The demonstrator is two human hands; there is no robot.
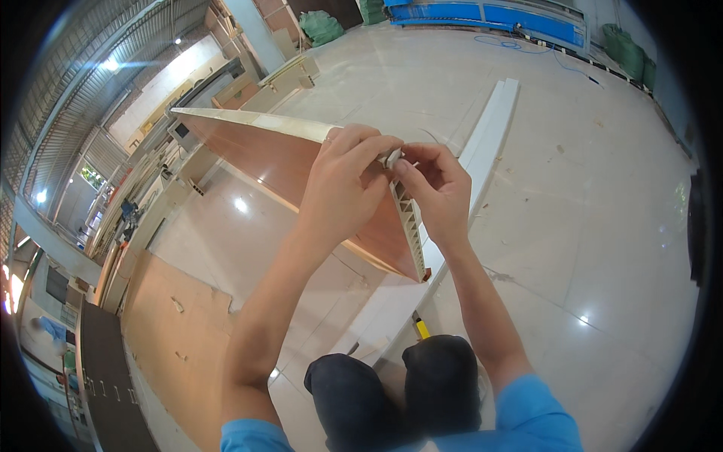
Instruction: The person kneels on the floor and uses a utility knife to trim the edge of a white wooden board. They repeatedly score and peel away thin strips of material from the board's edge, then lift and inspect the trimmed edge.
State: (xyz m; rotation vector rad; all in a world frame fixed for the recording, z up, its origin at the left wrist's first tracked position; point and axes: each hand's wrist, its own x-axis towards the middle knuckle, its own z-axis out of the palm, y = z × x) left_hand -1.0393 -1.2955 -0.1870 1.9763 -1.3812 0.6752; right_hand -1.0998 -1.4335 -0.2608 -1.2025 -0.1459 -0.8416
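Note:
Both of my hands meet at the upper corner of a long hollow panel [260,162] standing on its edge. The panel has a reddish-brown face, a pale top edge and a ribbed, zigzag core [407,218] showing at its near end. Between my fingertips is a small crumpled whitish piece [392,157], too small to name exactly. My left hand [343,184] pinches it from the left, its fingers bent over the panel's corner. My right hand [437,188] grips its other side with thumb and fingertips, beside the ribbed end.
White boards [482,143] lie on the tiled floor under and beyond the panel. A yellow-handled tool [422,326] is near my knees. A brown sheet [181,339] lies to the left, a dark panel [109,377] past it. A blue machine [489,16] stands at the back.

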